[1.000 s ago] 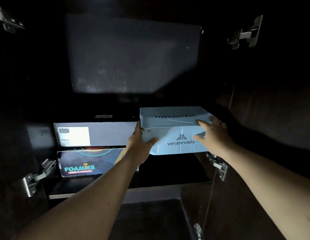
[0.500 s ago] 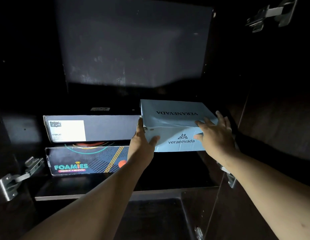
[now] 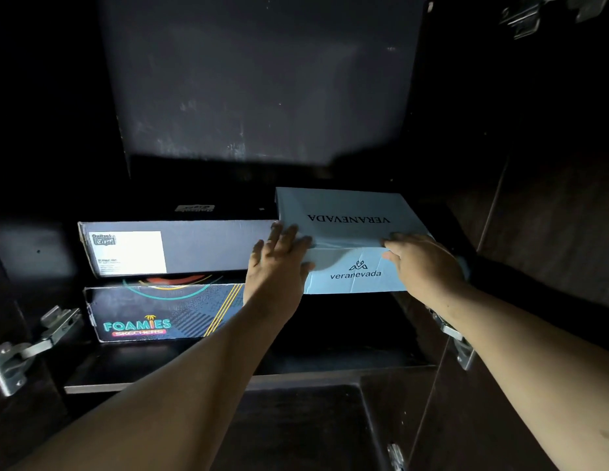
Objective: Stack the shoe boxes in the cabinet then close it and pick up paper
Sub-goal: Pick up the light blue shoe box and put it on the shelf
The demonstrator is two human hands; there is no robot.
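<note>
Dark cabinet (image 3: 262,96), doors open, steel hinges at its sides. On the shelf (image 3: 160,385): grey box (image 3: 194,246) atop Foamies box (image 3: 160,314). Left hand (image 3: 279,263) and right hand (image 3: 422,263), fingers spread, press the pale blue box (image 3: 344,219).

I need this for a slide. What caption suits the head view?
Both hands set a light blue box beside two stacked shoe boxes.

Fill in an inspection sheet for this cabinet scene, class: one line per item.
Surface: dark cabinet shelf, front edge lit.
Job's things: light blue box at right, what it rests on hidden in shadow; grey box stacked on Foamies box at left.
Clutter: nothing seen.
Hands: left hand and right hand both pressed on the blue box's front.
Cables: nothing seen.
Surroundings: metal hinges, doors open, interior very dark.
</note>
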